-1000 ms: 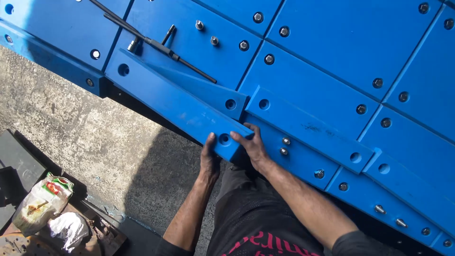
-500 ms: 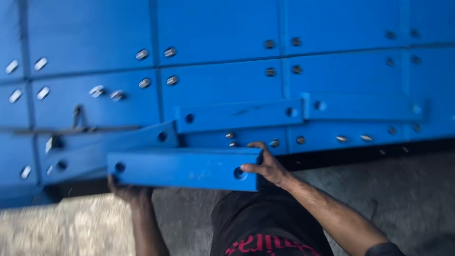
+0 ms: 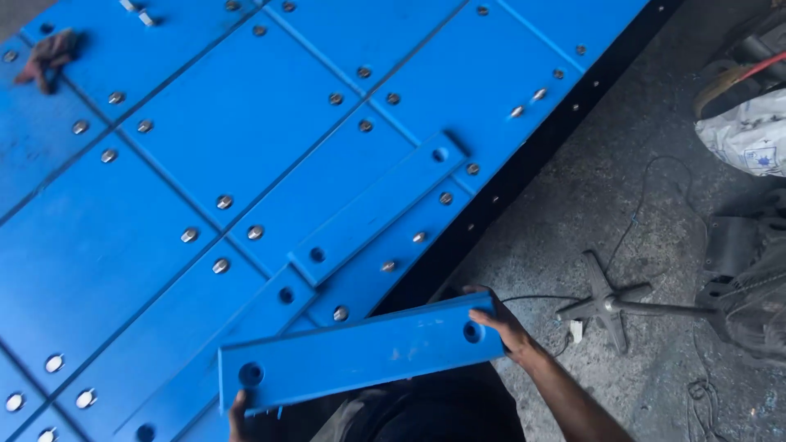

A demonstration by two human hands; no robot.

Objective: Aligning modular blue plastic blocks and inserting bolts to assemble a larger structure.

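left hand [image 3: 239, 407] at bottom edge, fingers curled under the near end of the blue bar [image 3: 360, 352] | right hand [image 3: 506, 326] closed over its other end | bar lifted across lower centre, tilted | behind: loose blue strip [image 3: 378, 206] lying on bolted blue panels [image 3: 205, 123] | right: grey floor [image 3: 639, 205], metal stand [image 3: 610, 304], white sack [image 3: 749, 131]

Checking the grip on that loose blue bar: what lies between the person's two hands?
In the head view, only the blue bar itself spans from the left hand at its lower end to the right hand at its other end; behind it shows dark clothing.
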